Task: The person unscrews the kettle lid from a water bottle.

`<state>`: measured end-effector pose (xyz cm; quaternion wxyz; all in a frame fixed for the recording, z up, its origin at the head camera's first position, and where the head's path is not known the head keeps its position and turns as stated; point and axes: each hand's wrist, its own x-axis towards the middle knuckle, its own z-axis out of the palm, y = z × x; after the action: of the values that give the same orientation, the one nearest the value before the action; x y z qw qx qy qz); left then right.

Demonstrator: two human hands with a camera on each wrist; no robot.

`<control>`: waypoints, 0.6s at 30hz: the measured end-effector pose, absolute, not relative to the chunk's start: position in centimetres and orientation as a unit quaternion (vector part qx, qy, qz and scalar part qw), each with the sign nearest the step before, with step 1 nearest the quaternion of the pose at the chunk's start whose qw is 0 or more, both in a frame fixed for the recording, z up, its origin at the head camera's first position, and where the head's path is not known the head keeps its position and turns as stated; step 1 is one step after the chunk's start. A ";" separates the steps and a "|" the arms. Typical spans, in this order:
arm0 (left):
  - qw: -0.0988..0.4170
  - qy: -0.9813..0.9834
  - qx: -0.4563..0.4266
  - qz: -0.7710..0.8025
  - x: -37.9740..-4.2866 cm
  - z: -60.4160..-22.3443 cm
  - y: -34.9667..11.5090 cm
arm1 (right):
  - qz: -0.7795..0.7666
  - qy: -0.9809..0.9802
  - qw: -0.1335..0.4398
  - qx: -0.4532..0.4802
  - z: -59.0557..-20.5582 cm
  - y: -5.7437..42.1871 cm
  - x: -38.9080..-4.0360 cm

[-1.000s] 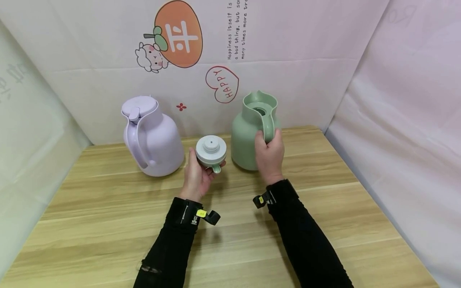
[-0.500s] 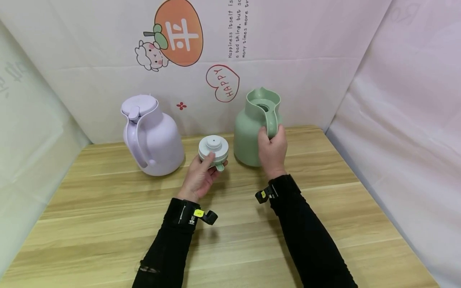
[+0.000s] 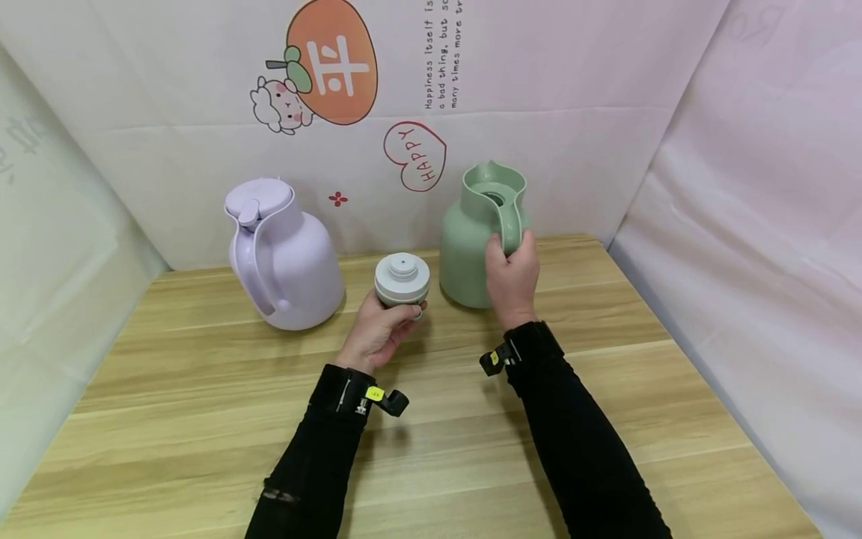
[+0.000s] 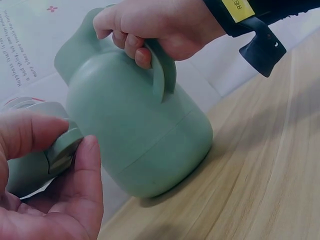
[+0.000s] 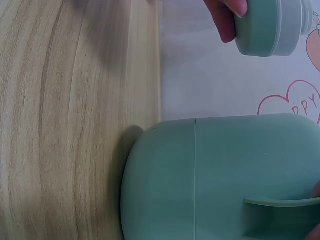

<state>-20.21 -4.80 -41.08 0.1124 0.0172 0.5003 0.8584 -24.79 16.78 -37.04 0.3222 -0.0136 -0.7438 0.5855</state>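
Note:
My left hand (image 3: pixel 377 329) holds a jug lid (image 3: pixel 402 278) upside down, its pale grey underside and raised plug facing up. In the left wrist view, thumb and fingertips pinch the lid's green tab (image 4: pixel 65 144). My right hand (image 3: pixel 513 281) grips the handle of a green thermos jug (image 3: pixel 465 251), just right of the lid and apart from it. The jug's top has no lid on it, and its round inner opening shows. It stands upright at the back of the table; the right wrist view shows its smooth body (image 5: pixel 175 175) close up.
A lilac thermos jug (image 3: pixel 303 262) with its lid on stands to the left of my left hand. Behind the wooden table (image 3: pixel 431 449) hangs a white printed cloth (image 3: pixel 572 150), close behind both jugs. More white cloth borders the left and right sides.
The green jug has shifted slightly right and back with my right hand. My left hand has moved the lid slightly right, and its thumb has gone from the lid's side over its top to the tab.

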 end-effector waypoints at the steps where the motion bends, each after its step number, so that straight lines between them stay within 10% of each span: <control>1: 0.114 0.502 0.015 0.857 -20.3 -41.1 -4.8 | 0.585 -0.744 0.323 -0.014 -37.1 16.8 -24.8; 18: 0.132 0.541 -0.018 0.830 -22.4 -41.8 -4.4 | 0.585 -0.743 0.326 -0.007 -37.1 16.8 -24.8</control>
<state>-22.42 -4.40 -41.77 0.1319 -0.0180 0.5411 0.8304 -24.79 16.75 -37.08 0.3257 -0.0073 -0.7426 0.5852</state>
